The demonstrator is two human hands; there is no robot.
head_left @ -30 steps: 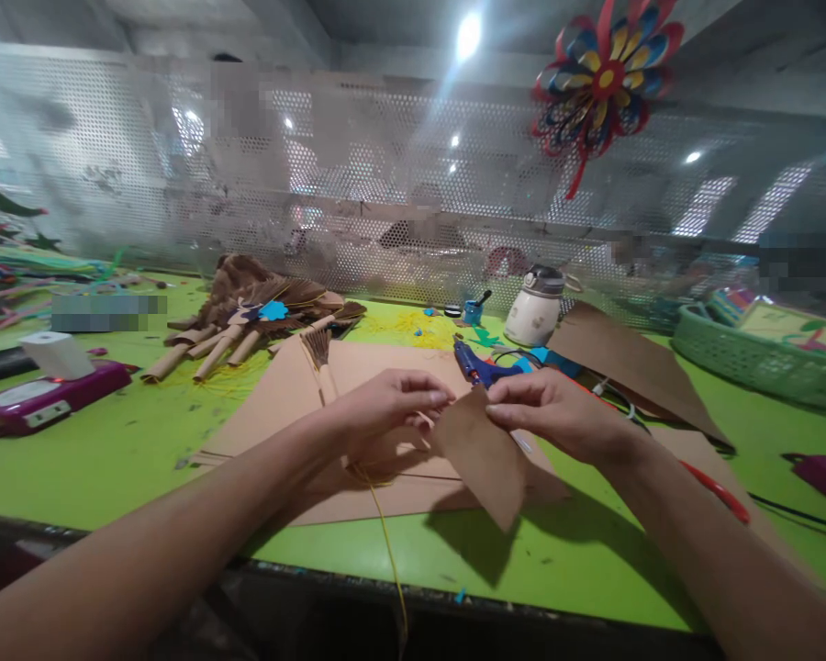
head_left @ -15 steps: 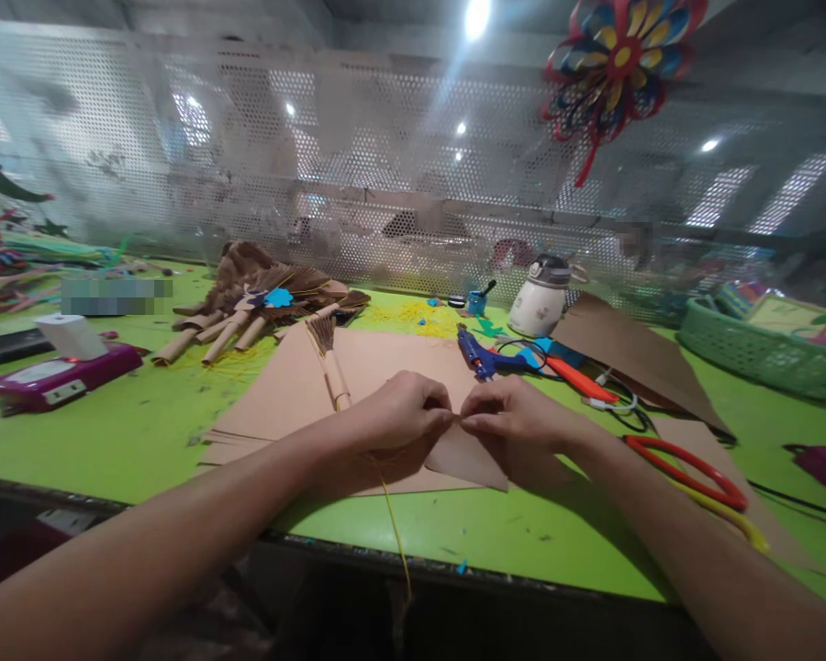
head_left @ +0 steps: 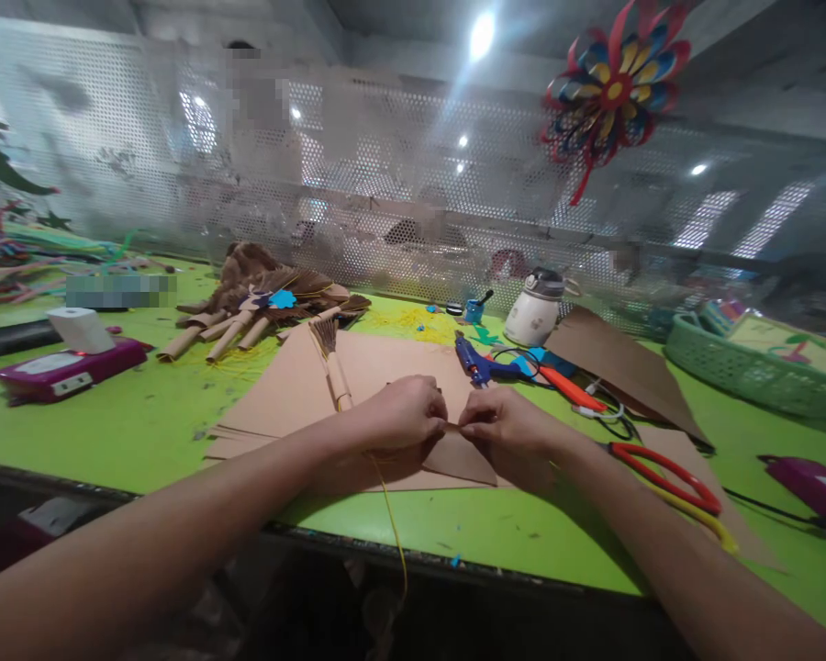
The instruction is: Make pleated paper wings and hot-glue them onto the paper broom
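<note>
My left hand [head_left: 406,413] and my right hand [head_left: 499,420] meet close together over a stack of brown paper sheets [head_left: 392,353]. Both have their fingertips pinched on the upper edge of a small piece of brown paper [head_left: 460,457], which slants toward the table's front edge. Just left of my left hand lies a rolled paper tube [head_left: 337,376] with brown bristles out of its far end. A yellow string [head_left: 394,523] hangs from under my left wrist over the table edge. Beyond my right hand rests a blue glue gun [head_left: 478,360].
Scissors with red and yellow handles [head_left: 667,479] lie by my right forearm. Behind are a white bottle [head_left: 533,312], a small blue jar [head_left: 474,312] and brown paper [head_left: 619,367]. A green basket [head_left: 750,367] stands right; bundled paper tubes [head_left: 230,330] and a purple power strip [head_left: 75,367] lie left.
The view has shifted slightly. Both hands stay pinched on the small paper piece, and my right fingertips have shifted a little along its edge.
</note>
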